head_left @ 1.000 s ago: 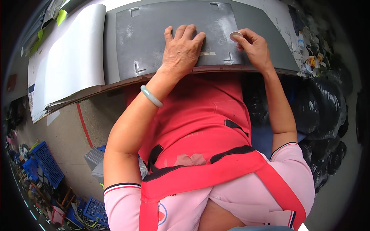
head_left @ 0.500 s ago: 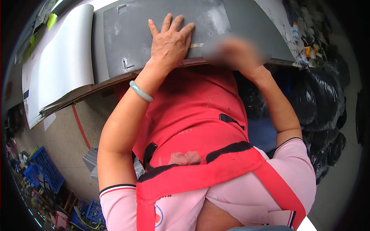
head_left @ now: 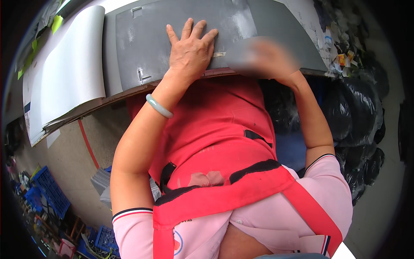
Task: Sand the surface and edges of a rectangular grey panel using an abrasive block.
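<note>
My left hand (head_left: 189,52) lies flat on a dark grey board (head_left: 146,41), its fingers spread and pointing away from me. Whitish smears and small corner-shaped marks show on the board. On the right, my right hand (head_left: 274,58) is over the board's near right part, by the table edge. A blur covers its fingers, so I cannot make out what they hold, if anything. A small pale strip (head_left: 219,55) shows on the board between my two hands.
White textured sheets (head_left: 73,60) lie curled on the table to the left. Black plastic bags (head_left: 355,108) are piled at the right, below scraps. Blue crates (head_left: 52,190) stand on the floor at lower left. My red apron touches the table's front edge.
My right hand has shifted very slightly to the right. My left hand stays spread on the board in nearly the same place.
</note>
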The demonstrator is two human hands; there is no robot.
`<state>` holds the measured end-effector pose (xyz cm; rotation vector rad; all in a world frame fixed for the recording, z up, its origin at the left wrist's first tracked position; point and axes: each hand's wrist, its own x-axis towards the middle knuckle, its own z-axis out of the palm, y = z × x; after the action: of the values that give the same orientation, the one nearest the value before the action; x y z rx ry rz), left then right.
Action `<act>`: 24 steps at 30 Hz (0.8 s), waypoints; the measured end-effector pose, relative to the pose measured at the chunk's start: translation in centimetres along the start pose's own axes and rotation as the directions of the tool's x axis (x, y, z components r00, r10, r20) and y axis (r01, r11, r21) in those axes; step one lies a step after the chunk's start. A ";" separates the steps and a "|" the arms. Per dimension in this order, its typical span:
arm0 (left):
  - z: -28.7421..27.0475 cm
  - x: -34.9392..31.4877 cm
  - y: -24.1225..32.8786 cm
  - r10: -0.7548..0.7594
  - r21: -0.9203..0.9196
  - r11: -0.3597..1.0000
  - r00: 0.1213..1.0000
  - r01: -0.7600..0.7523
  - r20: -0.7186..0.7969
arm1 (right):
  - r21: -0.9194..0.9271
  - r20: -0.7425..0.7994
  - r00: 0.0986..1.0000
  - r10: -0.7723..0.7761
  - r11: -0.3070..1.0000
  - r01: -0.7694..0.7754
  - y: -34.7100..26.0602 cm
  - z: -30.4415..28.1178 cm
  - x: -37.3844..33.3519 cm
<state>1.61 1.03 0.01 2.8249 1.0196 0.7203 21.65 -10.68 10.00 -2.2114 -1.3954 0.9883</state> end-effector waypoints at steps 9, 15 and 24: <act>-0.5 -0.3 0.6 0.003 -0.068 0.998 1.000 -0.001 0.023 | -0.211 -0.384 0.816 -0.432 0.901 0.378 2.2 -1.6 12.5; -0.5 -0.3 0.4 -0.009 -0.090 0.996 1.000 0.011 0.021 | -0.464 -0.311 0.700 -0.643 0.745 0.479 0.9 -2.0 17.8; -0.6 0.0 0.6 -0.031 -0.077 0.996 0.999 0.033 0.034 | -0.349 -0.352 0.505 -0.788 0.611 0.710 3.0 -1.8 20.7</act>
<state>1.69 0.54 0.69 2.7389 1.0066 0.6922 30.52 6.40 1.66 -1.4418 -1.9321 -0.0077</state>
